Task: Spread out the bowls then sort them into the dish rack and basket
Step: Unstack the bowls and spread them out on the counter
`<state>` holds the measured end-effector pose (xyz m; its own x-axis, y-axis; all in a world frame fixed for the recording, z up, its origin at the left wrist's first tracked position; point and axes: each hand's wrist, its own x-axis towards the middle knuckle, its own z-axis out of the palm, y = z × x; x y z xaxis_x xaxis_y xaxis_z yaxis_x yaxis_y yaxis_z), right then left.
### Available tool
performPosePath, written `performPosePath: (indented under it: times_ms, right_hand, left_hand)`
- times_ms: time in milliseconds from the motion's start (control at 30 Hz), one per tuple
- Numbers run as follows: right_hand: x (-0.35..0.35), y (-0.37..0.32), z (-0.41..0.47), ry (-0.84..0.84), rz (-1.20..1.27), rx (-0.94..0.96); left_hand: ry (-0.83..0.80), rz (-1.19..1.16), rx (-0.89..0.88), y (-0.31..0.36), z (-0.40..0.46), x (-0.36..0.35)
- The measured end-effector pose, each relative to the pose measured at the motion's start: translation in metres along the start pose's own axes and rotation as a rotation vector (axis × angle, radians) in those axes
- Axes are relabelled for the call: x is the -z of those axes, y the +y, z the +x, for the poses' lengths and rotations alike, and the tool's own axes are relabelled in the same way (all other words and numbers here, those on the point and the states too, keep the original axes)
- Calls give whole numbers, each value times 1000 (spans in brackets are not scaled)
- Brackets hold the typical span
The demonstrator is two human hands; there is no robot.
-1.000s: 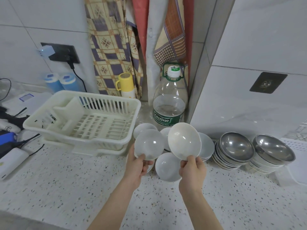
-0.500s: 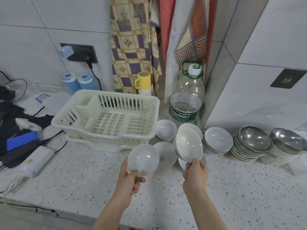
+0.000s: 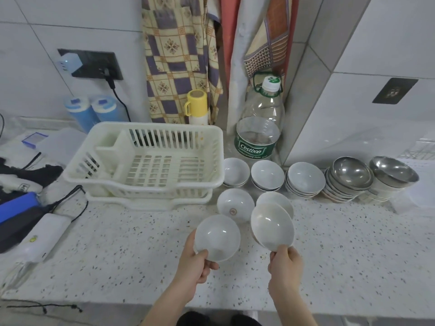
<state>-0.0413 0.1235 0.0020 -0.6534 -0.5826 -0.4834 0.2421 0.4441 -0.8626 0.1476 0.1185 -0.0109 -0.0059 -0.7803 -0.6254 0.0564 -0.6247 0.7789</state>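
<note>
White bowls fill both hands near the worktop's front edge. The left hand (image 3: 196, 267) pinches the near rim of one bowl (image 3: 217, 237), thumb inside, and holds it clear of the surface. The right hand (image 3: 285, 264) grips the bottom edge of a second bowl (image 3: 271, 223), tilted up toward the camera. Just behind them two more white bowls (image 3: 235, 204) sit on the speckled worktop (image 3: 117, 255), the right one partly hidden. Farther back, short stacks of white bowls (image 3: 306, 181) run in a row beside the rack (image 3: 150, 161), which stands at mid-worktop. Steel bowls (image 3: 350, 174) are stacked toward the right edge, perhaps on white ones. A water bottle (image 3: 260, 128) stands in the back corner.
</note>
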Motion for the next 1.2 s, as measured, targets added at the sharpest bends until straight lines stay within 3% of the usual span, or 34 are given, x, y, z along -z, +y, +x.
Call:
performPosePath:
  times_ms: [267, 733, 1200]
  right_hand:
    - [25, 25, 5, 77, -125, -7]
    - [43, 39, 26, 71, -256, 86]
    - [-42, 41, -20, -377, -288, 116]
  left_hand:
    - [-35, 70, 14, -8, 1, -12]
    - [8, 74, 3, -16, 3, -29]
    - [277, -56, -81, -3, 4, 72]
